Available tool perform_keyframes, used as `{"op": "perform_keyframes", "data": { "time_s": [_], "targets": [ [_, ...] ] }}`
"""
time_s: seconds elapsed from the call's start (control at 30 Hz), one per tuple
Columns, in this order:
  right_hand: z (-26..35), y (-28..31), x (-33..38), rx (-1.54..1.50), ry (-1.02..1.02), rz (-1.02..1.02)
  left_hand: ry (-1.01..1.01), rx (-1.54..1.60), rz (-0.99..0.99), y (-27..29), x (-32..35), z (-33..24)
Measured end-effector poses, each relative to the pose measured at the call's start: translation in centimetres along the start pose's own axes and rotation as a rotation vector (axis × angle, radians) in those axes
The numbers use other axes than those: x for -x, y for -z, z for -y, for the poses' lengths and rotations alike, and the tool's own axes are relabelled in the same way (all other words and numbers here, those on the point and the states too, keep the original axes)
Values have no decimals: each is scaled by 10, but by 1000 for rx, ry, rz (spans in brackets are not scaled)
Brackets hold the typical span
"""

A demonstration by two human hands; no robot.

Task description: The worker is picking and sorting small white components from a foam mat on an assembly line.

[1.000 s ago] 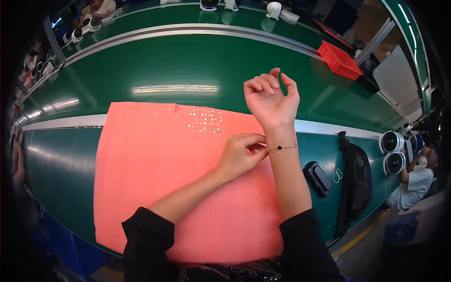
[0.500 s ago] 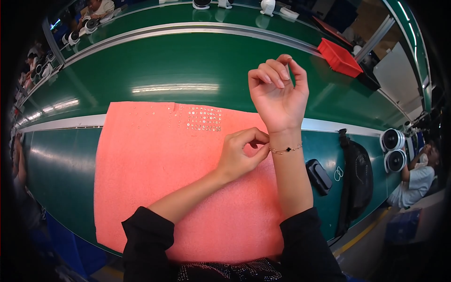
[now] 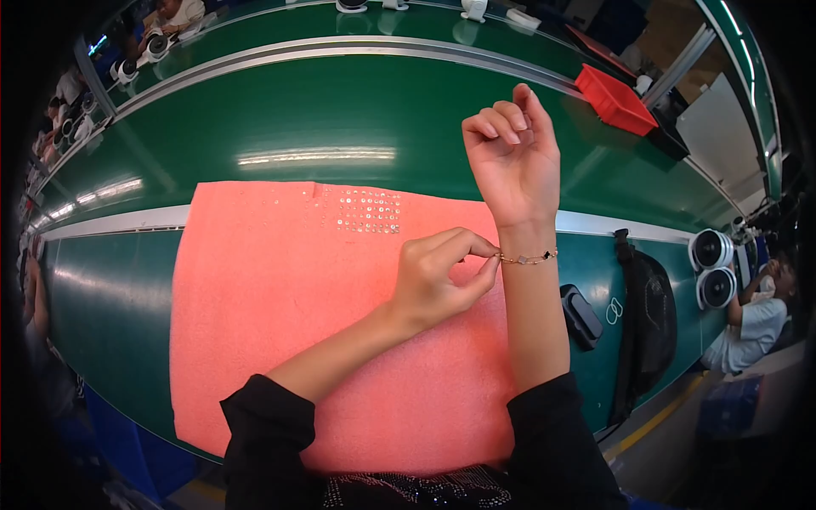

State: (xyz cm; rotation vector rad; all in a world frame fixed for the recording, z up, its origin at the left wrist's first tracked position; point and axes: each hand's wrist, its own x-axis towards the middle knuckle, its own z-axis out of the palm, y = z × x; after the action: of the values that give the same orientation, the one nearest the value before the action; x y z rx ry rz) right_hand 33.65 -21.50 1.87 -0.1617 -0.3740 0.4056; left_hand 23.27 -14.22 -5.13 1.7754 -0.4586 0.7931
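My left hand [image 3: 442,276] pinches thumb and forefinger together on the thin chain bracelet [image 3: 524,260], at the left side of my right wrist. Dark and lighter small charms show along the chain, which goes round the wrist. My right hand [image 3: 517,166] is raised with its palm facing me. Its fingers curl loosely, and nothing lies in them. Beneath both forearms a pink cloth [image 3: 272,306] is spread on the green table [image 3: 110,297]. Rows of small shiny round studs [image 3: 370,212] sit near the cloth's far edge, with a few scattered to their left.
Right of my right forearm lie a black case [image 3: 580,317], pale rings [image 3: 614,311] and a black waist bag [image 3: 650,327]. White fan-like devices [image 3: 714,268] stand at the far right, near a seated person. A red bin [image 3: 616,100] rests farther back.
My right hand has shifted slightly up and right, its wrist turning so the dark charm sits farther right. My left hand has followed, still pinching the bracelet.
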Motion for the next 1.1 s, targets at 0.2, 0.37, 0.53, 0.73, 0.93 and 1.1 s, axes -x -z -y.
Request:
{"op": "perform_keyframes", "data": {
  "time_s": [0.2,0.37,0.53,0.73,0.93,1.1],
  "targets": [
    [-9,-1,2,722,136,19,-125,-180,6,5,-1,5],
    [-17,-3,5,1480,334,94,-203,-277,-5,11,-6,-1],
    [-15,-1,4,1132,225,31,-245,-405,56,13,-5,3],
    [-6,6,0,256,-54,-97,-185,-384,173,14,-1,5],
    [-12,9,3,-103,-171,-111,384,414,-17,7,-13,3],
    [-38,2,12,-71,-218,-121,758,854,195,12,-10,-4]
  ]
}}
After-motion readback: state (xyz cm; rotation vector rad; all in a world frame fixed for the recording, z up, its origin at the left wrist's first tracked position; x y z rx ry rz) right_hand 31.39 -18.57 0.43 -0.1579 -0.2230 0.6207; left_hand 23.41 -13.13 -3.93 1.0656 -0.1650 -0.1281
